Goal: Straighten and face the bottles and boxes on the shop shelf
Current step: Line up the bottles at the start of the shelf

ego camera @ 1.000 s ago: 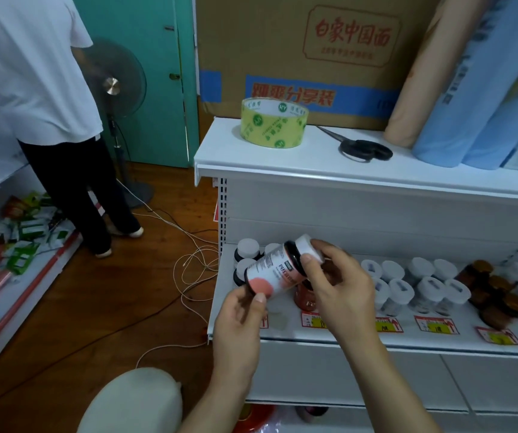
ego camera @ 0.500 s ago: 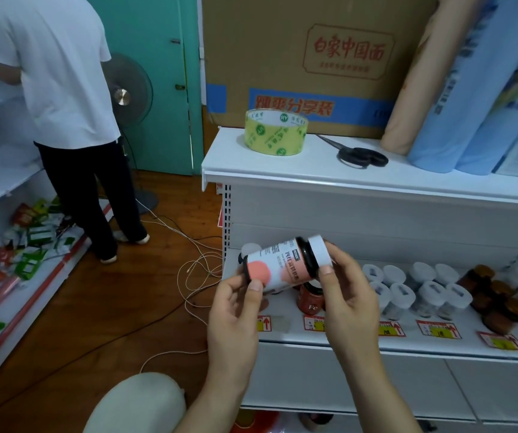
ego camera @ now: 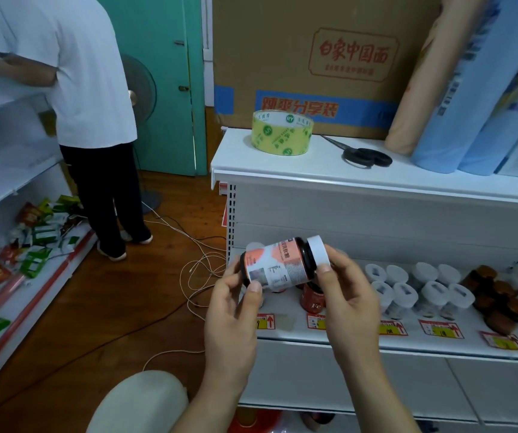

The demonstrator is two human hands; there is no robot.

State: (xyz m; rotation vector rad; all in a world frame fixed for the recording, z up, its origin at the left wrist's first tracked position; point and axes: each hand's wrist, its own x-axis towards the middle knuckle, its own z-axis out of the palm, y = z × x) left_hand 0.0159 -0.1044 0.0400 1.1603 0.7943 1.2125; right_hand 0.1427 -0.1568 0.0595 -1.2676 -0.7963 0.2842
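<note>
Shelf [ego camera: 376, 331]: bare gap near left end, front edge, beside red Fe bottle [ego camera: 313, 300]; likely the return slot. Dark bottle [ego camera: 282, 264] held sideways above that end, off the shelf, prob. for label check. Left hand [ego camera: 236, 310] pinches base; right hand [ego camera: 349, 295] pinches white cap. White-capped bottles [ego camera: 420, 289] crowd mid-shelf.

The cardboard box [ego camera: 314, 57] at twelve o'clock bears "白象中国面" in red inside a red frame, with orange characters on a blue band beneath, too blurred to read surely. The tape roll [ego camera: 281, 132] carries green "HY" roundels. A red bottle [ego camera: 314, 300] on the shelf shows "Fe". Print on the held bottle [ego camera: 281, 265] and the price tags [ego camera: 438, 328] is illegible.
</note>
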